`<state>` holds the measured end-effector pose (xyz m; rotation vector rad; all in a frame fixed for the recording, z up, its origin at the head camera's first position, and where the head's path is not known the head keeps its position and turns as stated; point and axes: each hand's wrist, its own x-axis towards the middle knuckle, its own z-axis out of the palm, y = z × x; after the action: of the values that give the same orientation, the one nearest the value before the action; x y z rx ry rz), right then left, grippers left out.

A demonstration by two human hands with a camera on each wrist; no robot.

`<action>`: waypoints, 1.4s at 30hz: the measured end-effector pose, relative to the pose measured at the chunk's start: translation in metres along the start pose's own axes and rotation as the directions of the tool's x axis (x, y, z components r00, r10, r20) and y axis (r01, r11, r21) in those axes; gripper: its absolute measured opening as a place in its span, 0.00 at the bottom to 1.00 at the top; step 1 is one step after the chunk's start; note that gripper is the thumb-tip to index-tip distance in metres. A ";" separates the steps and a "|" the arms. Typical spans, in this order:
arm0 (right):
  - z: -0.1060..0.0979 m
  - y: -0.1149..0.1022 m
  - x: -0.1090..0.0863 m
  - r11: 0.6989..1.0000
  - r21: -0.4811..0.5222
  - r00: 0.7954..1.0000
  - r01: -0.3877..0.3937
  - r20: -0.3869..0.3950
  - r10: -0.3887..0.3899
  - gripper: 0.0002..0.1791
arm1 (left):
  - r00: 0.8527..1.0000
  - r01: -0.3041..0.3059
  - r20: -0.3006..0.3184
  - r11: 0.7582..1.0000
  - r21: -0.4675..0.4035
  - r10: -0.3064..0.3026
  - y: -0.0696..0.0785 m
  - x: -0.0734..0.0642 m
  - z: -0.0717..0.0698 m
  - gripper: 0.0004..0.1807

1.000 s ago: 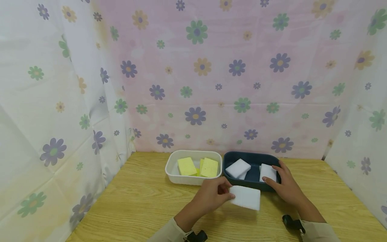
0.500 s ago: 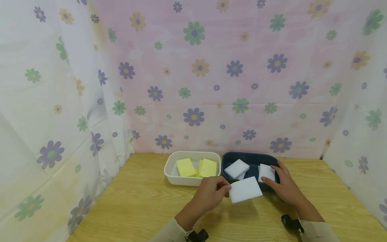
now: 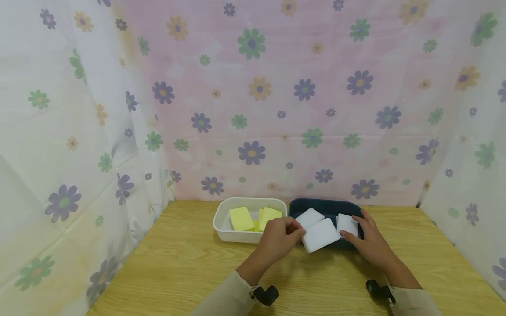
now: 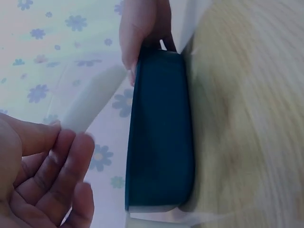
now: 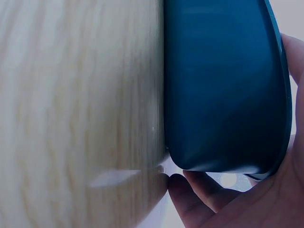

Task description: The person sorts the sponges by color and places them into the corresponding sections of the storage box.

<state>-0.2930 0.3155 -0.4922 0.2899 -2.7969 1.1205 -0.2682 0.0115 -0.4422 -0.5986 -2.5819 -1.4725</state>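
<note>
My left hand (image 3: 278, 239) pinches one corner of a white sponge (image 3: 321, 235) between thumb and fingers. The sponge is tilted above the near rim of a dark blue tub (image 3: 316, 202); the left wrist view shows this white sponge (image 4: 92, 102) edge-on beside the tub (image 4: 159, 133). At the tub's right end, my right hand (image 3: 371, 241) grips the wall, thumb on the near rim and fingers round the outer side. Inside the tub lie a white sponge (image 3: 309, 216) on the left and another white sponge (image 3: 347, 225) on the right, partly hidden by the hands and held sponge.
Left of the dark tub, close against it, stands a white tub (image 3: 227, 236) with several yellow sponges (image 3: 242, 218). Both stand on a wood-grain table (image 3: 189, 263) near a flowered cloth (image 3: 253, 109) that hangs behind and at both sides.
My left hand has raised the white sponge and brought it over the dark tub's near rim, turning its face. My right hand stays at the tub's right end.
</note>
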 end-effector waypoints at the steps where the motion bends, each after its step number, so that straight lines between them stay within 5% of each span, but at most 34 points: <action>1: 0.000 0.000 0.000 1.000 0.000 1.000 0.000 0.002 0.000 0.51 | 1.000 -0.005 -0.011 1.000 0.008 0.005 0.000 0.002 0.000 0.06; 14: 0.002 -0.003 0.001 1.000 -0.003 1.000 -0.021 0.014 0.021 0.51 | 0.985 0.009 -0.171 1.000 -0.004 -0.010 -0.013 0.015 0.013 0.05; 28: 0.003 0.002 -0.001 1.000 0.018 1.000 -0.015 0.016 0.015 0.51 | 0.931 0.025 -0.364 1.000 -0.007 -0.026 -0.013 0.041 0.054 0.06; 37: 0.002 0.001 0.001 0.999 0.029 1.000 -0.013 0.008 0.013 0.51 | 0.916 0.062 -0.394 0.997 -0.054 -0.079 -0.015 0.055 0.072 0.06; 42: 0.001 0.001 0.000 1.000 0.022 1.000 -0.014 -0.006 0.014 0.50 | 0.926 0.075 -0.367 0.996 -0.048 -0.087 -0.016 0.057 0.072 0.07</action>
<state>-0.2935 0.3155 -0.4931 0.2683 -2.7874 1.1539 -0.3194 0.0815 -0.4767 -0.1918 -2.3161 -1.4878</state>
